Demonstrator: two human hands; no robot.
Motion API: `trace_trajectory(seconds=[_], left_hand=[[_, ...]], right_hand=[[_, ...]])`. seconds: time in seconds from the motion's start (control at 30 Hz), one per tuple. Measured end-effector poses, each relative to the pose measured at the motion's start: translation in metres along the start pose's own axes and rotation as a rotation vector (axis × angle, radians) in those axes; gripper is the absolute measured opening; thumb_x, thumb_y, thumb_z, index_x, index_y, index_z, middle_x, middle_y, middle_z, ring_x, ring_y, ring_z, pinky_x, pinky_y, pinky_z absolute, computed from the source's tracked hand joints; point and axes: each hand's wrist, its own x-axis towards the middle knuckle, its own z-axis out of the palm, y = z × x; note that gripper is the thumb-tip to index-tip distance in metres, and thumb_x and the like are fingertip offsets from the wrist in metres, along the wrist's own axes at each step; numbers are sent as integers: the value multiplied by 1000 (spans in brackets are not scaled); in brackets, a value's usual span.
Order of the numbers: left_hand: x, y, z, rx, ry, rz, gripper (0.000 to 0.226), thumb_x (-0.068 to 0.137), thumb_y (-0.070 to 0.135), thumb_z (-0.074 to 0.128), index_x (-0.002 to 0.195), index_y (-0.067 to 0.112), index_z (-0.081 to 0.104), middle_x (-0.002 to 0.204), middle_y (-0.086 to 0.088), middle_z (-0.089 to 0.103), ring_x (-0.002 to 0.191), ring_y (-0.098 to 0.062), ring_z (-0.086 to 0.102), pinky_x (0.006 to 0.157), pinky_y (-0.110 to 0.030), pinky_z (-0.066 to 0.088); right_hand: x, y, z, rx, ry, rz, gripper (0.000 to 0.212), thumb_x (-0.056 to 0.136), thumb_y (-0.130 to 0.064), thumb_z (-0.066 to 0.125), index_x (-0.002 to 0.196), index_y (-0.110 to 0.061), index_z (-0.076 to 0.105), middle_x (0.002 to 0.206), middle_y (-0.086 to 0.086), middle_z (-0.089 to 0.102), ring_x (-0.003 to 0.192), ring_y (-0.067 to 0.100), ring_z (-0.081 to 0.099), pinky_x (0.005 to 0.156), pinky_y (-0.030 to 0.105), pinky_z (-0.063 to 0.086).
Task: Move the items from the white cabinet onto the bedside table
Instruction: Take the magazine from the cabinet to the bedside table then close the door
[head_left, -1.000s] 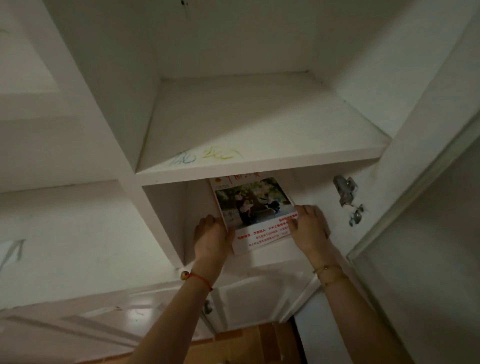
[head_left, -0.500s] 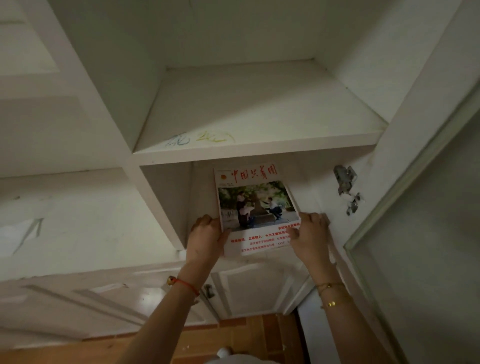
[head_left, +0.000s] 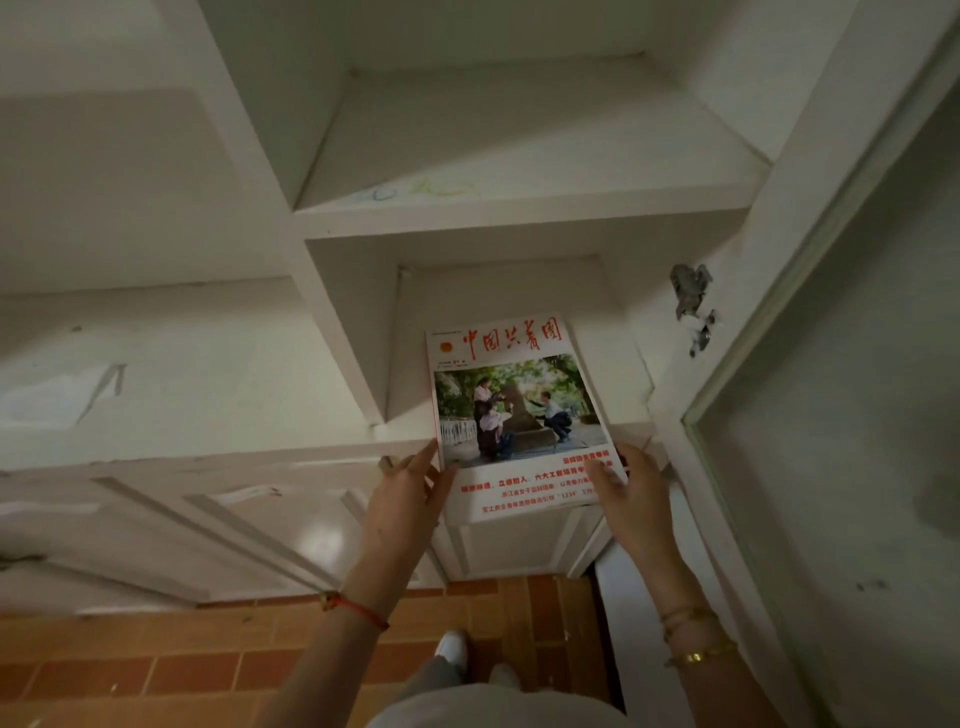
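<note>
Two hands on one magazine: left hand clasping the lower left edge, thumb on the cover and fingers out of sight behind; right hand gripping the lower right corner the same way. Red cord bracelet on the left wrist, gold bangles on the right.

Changed within the last second: formerly tucked deep in the lower compartment with its title hidden under the shelf edge, now drawn forward and out, the whole cover exposed and the near end jutting past the cabinet front. Meaning for the task, as a judgement: extraction nearly finished, carrying to the bedside table yet to begin; no bedside table in view.

Magazine itself: glossy, thin but seemingly several copies or a thick issue, judging by the white edge at the bottom. White masthead band with red brush-style Chinese characters, a photo of people around a stone in a leafy setting, red printed lines beneath. Tilted, far end toward the compartment, near end held up over the lower doors.

Outward: white cabinet with a bare upper shelf bearing faint crayon scribbles, a metal hinge on the right, the open door beyond, terracotta floor tiles below.
</note>
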Motion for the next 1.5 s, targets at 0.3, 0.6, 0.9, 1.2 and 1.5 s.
trace_trajectory(seconds=[0.3, 0.6, 0.9, 1.2, 1.5], left_hand=[[-15, 8, 1, -561, -77, -150, 64, 90, 20, 70, 147, 18, 42, 115, -4, 72, 83, 0, 68, 69, -14, 58], [-60, -3, -8, -769, -2, -170, 55, 90, 6, 66, 133, 34, 47, 94, 22, 71, 86, 3, 72, 66, -13, 56], [-117, -30, -15, -804, 71, -176, 57, 91, 7, 66, 138, 33, 48, 110, 7, 72, 94, -7, 73, 73, -22, 60], [-187, -63, -40, -799, 20, -146, 58, 93, 11, 64, 145, 30, 46, 107, 13, 75, 96, -7, 72, 75, -26, 61], [-311, -127, -74, -894, 96, -243, 56, 93, 5, 63, 140, 33, 49, 110, 13, 74, 98, -14, 73, 77, -30, 61]], right_hand=[[-3, -2, -3, 171, -125, 15, 39, 96, -20, 55, 133, -20, 44, 112, -5, 58, 98, 12, 61, 72, 16, 53], [-44, 5, 7, 292, -168, -2, 43, 95, -19, 57, 132, -30, 38, 115, -5, 59, 99, 10, 64, 78, 26, 58], [-96, 13, 22, 341, -212, -51, 44, 93, -13, 59, 128, -31, 38, 112, -16, 60, 97, -3, 65, 68, 18, 57], [-183, 16, 45, 326, -173, -40, 45, 93, -8, 58, 132, -18, 36, 114, -1, 60, 94, 3, 66, 70, 18, 57], [-293, 2, 83, 193, -280, -72, 46, 93, -23, 61, 117, -55, 37, 112, -18, 62, 100, 9, 67, 73, 29, 60]])
